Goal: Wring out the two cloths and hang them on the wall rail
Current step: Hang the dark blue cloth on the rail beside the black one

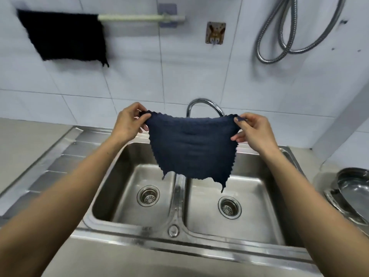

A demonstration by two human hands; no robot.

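A dark blue cloth (191, 146) hangs spread flat above the double steel sink (179, 198). My left hand (129, 122) pinches its upper left corner and my right hand (251, 130) pinches its upper right corner. A second dark cloth (63, 37) is draped over the left end of the pale wall rail (139, 17), high on the tiled wall. The rail's right part is bare.
A curved chrome tap (203, 105) stands just behind the held cloth. A coiled metal hose (295, 33) hangs at the upper right, a small wall hook (215, 33) beside the rail. A steel bowl (353, 190) sits on the counter to the right.
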